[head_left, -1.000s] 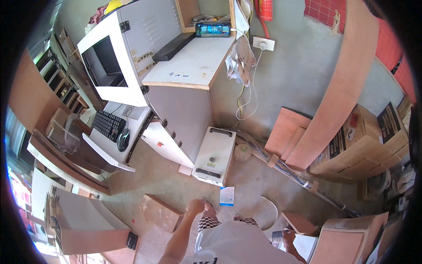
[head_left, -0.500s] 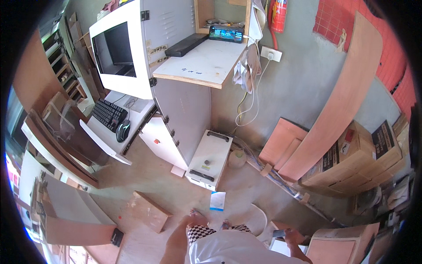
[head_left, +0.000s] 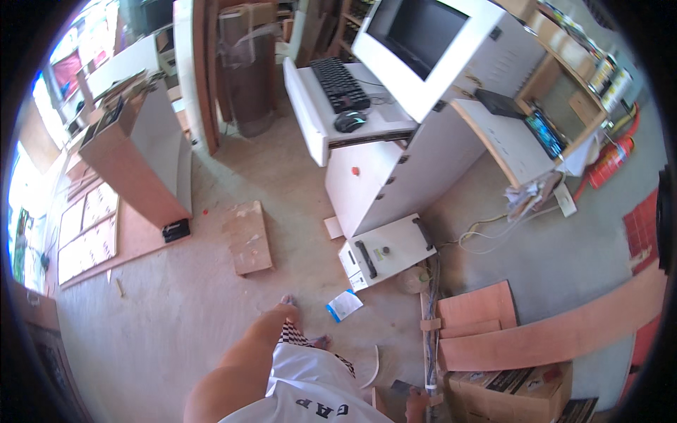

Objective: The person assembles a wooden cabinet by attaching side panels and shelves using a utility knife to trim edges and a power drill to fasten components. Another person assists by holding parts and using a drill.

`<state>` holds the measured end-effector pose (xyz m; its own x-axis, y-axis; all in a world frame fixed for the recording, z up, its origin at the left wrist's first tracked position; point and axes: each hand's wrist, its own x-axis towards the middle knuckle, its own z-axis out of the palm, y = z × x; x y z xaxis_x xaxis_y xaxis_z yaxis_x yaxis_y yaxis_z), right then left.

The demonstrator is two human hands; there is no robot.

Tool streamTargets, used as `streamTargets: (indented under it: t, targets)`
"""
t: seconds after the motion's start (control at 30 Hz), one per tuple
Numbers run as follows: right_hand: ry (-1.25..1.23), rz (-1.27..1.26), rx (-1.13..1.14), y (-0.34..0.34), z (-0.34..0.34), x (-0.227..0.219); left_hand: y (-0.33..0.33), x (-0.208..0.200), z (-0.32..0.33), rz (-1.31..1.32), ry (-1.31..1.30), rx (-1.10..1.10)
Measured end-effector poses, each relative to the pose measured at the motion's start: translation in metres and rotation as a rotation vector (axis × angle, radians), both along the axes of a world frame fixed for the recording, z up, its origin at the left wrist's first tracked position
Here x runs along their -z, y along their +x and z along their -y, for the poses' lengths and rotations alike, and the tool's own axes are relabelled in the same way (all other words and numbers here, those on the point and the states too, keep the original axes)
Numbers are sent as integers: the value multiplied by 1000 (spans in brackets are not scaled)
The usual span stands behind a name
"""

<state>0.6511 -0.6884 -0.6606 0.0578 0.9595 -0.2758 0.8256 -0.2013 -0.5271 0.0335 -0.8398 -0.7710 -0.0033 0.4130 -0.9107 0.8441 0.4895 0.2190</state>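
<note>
My right hand [head_left: 417, 402] is at the lower edge, right of my body. Its fingers are closed on a small dark grey flat rectangular piece [head_left: 404, 387], whose kind I cannot make out. The left arm [head_left: 236, 356] reaches forward along my side toward the checkered shorts [head_left: 294, 334]. Its hand blends with the leg and foot there, so its fingers cannot be told. Ahead of my feet lies a white and blue packet [head_left: 344, 306] on the floor. A pale curved strip [head_left: 375, 366] lies between my body and the right hand.
A white box with black handles [head_left: 388, 252] stands before the white cabinet [head_left: 451, 151]. A wooden block [head_left: 248, 238] lies on the floor. At right are a long curved wooden panel [head_left: 550, 328], cables [head_left: 431, 310] and cardboard boxes [head_left: 508, 391]. A wood-sided unit [head_left: 137, 166] stands left.
The view has swung left and tilted, so the cabinet appears farther right and more floor shows at left. My right hand still holds the dark flat piece.
</note>
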Motion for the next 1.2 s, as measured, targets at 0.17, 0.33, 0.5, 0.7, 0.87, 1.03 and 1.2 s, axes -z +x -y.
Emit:
streamTargets:
  t: [0.17,0.33,0.5,0.7,0.87,1.03,1.2]
  targets:
    - [14,226,-297,-13,-60,-15,17,5,82,-45,9,-508]
    - [-45,216,-548,-117,-61,1,-19,-22,189,116,-44,-756]
    - [-160,111,-816,-269,-4,23,-10,-36,353,-62,488,-1606]
    - [-370,41,-1110,-421,147,50,42,-60,525,-218,510,-2115]
    - [-508,91,-1395,-533,278,49,150,-27,678,-419,287,-2283]
    - [-572,181,-1648,-653,399,40,250,-11,767,-643,114,-2784]
    - [-586,234,-1798,-763,523,24,341,-37,802,-915,12,-3075]
